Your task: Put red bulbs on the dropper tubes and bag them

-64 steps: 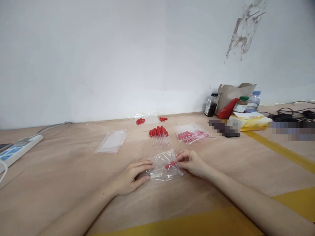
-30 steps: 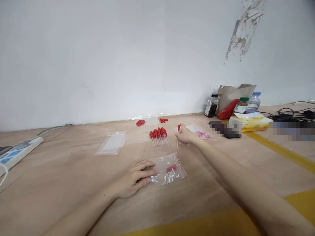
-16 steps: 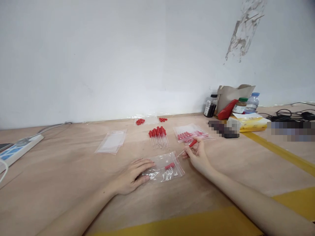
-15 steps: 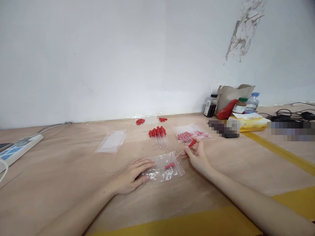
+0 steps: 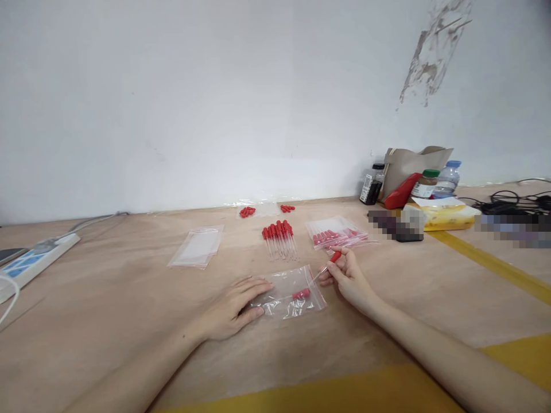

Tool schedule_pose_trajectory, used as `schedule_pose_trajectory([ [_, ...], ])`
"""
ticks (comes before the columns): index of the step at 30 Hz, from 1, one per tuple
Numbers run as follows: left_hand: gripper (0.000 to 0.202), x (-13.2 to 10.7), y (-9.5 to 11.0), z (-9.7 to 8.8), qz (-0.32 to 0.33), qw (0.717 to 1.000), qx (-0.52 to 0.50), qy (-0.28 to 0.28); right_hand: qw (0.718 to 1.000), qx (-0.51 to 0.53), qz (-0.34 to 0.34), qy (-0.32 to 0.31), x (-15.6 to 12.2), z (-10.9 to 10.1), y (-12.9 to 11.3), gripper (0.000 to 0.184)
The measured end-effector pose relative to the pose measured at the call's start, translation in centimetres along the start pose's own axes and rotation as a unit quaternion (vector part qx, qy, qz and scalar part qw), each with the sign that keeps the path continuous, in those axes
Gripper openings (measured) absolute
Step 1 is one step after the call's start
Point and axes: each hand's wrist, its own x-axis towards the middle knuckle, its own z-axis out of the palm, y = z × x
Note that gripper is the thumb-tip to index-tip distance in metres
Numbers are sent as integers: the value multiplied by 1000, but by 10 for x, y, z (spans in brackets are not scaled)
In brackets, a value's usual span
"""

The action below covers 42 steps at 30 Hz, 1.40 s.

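A small clear zip bag (image 5: 289, 295) lies on the wooden table (image 5: 129, 310), with one red-capped dropper inside it. My left hand (image 5: 235, 305) lies flat on the bag's left end, fingers stretched out. My right hand (image 5: 348, 277) pinches a red-capped glass dropper (image 5: 328, 264) by its stem, its thin tip pointing at the bag's right, open edge. Behind the bag lies a row of loose red-capped droppers (image 5: 279, 237).
Filled zip bags (image 5: 338, 234) lie right of the loose droppers, empty bags (image 5: 198, 246) to the left, loose red caps (image 5: 247, 211) near the wall. A power strip (image 5: 32, 261) sits far left. Bottles, a paper bag (image 5: 413, 166), a yellow packet and cables crowd the right.
My right hand left the bag, reached back to the loose droppers, picked one up and brought it to the bag's right edge. My left hand stayed on the bag.
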Motion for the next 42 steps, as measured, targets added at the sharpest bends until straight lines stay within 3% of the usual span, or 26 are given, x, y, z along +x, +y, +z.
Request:
schedule_pose_trajectory([
  [7,42,1,2,-2,-2,1000,-2,-1,999,32,29,-5,-1,1,-3,56],
  [12,43,1,1,-1,-1,1000,-4,3,996,-6,57,-75,-1,-2,-3,43],
  [16,43,1,1,-1,5,1000,-7,5,983,-150,-6,-109,-3,-4,-5,28],
  [20,43,1,1,-2,4,1000,-5,6,948,-287,-87,-102,-3,-2,-8,17],
  [26,43,3,3,-3,7,1000,-14,6,937,-323,-84,-106,3,2,-3,19],
  [30,43,4,2,-2,4,1000,-10,1,930,-326,-100,-141,2,5,-4,13],
  [32,43,4,1,-2,4,1000,-9,-2,944,-289,-70,-145,0,7,-8,16],
  [37,43,3,1,-2,0,1000,-10,-4,970,-175,82,-148,-2,15,-20,24],
  [42,42,3,2,-2,6,1000,-18,8,972,-166,99,-130,-2,22,-18,25],
])
